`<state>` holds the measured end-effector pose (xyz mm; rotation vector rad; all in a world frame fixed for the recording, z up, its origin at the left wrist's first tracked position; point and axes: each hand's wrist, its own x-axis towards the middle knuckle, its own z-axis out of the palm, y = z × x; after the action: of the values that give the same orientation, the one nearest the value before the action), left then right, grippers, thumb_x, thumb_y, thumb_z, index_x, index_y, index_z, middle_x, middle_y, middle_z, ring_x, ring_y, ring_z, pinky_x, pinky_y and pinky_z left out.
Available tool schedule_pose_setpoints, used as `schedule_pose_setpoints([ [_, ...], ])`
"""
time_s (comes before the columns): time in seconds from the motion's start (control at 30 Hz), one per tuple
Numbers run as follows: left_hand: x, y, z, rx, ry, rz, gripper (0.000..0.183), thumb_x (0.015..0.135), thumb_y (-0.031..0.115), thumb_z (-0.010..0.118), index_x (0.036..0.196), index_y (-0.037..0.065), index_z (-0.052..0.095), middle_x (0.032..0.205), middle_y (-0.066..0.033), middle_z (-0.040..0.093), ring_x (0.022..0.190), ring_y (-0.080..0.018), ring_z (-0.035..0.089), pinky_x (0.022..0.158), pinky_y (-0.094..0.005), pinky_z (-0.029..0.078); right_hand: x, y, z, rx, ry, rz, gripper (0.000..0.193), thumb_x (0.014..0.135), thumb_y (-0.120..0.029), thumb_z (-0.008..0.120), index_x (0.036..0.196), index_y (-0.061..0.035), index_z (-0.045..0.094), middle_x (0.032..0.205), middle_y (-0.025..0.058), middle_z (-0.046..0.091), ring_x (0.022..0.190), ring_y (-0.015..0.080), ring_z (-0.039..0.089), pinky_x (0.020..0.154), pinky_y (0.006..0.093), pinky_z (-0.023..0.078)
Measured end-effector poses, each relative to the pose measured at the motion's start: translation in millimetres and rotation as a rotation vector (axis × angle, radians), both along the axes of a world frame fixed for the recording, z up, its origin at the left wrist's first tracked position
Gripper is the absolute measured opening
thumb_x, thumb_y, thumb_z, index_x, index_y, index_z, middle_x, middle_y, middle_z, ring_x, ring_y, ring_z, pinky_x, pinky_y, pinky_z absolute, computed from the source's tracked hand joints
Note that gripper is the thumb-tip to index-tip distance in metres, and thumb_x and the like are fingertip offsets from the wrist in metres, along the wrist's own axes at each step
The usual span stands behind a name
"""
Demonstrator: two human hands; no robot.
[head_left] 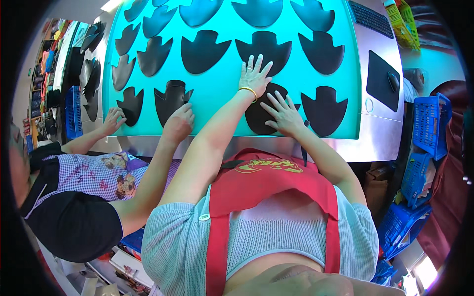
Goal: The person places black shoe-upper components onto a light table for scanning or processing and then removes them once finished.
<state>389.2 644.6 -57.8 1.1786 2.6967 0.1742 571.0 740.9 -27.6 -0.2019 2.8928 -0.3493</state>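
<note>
My left hand [254, 78] lies with fingers spread over the lower edge of a black, winged leather-like cut piece [277, 53] on a bright turquoise surface. Closer to me, my right hand [285, 117] rests palm down, fingers apart, on a similar black piece [256, 121] and partly covers it. Neither hand grips anything. A matching black piece [324, 111] lies just right of my right hand. Several more are laid out in rows, among them a black piece [205, 51] left of my left hand.
At my left, a co-worker's hands [178, 123] are beside a black piece [173, 101] and another at the surface's left edge. A keyboard [371, 18] and a mouse [393, 82] on a black pad [379, 89] lie on the right metal border. Blue crates [431, 123] stand beyond.
</note>
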Motion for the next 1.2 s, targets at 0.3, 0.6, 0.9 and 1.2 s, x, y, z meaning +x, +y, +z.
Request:
schedule_pose_setpoints([
  [0.3,-10.2,5.1,12.4,-0.049,-0.045,0.010,0.060,0.103,0.047,0.045,0.158,0.032,0.025,0.168,-0.0100,0.011,0.154,-0.0379,0.009,0.122,-0.0563,0.010,-25.0,28.5,15.6,-0.022,-0.049,0.166,0.067,0.094,-0.055,0.056,0.154,-0.0325,0.037,0.164,0.0042,0.026,0.153,0.0272,0.018,0.124,0.0556,0.008],
  [0.6,47.6,-22.6,52.0,0.362,-0.007,0.083,0.065,0.087,0.027,0.069,0.144,0.006,0.044,0.154,-0.0184,0.037,0.146,-0.0389,0.029,0.118,-0.0532,0.026,-193.9,99.5,2.2,-0.360,0.382,-0.145,0.034,0.095,-0.039,0.061,0.122,-0.0179,0.066,0.128,0.0033,0.066,0.140,0.0235,0.044,0.117,0.0523,0.028],
  [0.9,109.7,-50.5,41.5,0.114,-0.261,-0.160,0.069,0.091,0.044,0.065,0.152,0.025,0.041,0.166,-0.0109,0.019,0.153,-0.0393,0.009,0.121,-0.0610,0.012,-315.0,102.1,-6.1,0.254,-0.144,-0.274,0.066,0.102,-0.063,0.027,0.161,-0.0339,0.017,0.169,-0.0014,0.010,0.155,0.0284,0.010,0.122,0.0568,0.015],
  [1.2,105.2,-54.1,43.6,0.259,-0.213,-0.104,0.073,0.086,0.041,0.072,0.149,0.019,0.044,0.162,-0.0144,0.026,0.151,-0.0379,0.020,0.120,-0.0569,0.022,-261.8,103.4,-2.1,0.029,0.520,-0.119,0.056,0.101,-0.048,0.052,0.148,-0.0187,0.046,0.152,0.0075,0.048,0.146,0.0318,0.035,0.117,0.0532,0.027],
])
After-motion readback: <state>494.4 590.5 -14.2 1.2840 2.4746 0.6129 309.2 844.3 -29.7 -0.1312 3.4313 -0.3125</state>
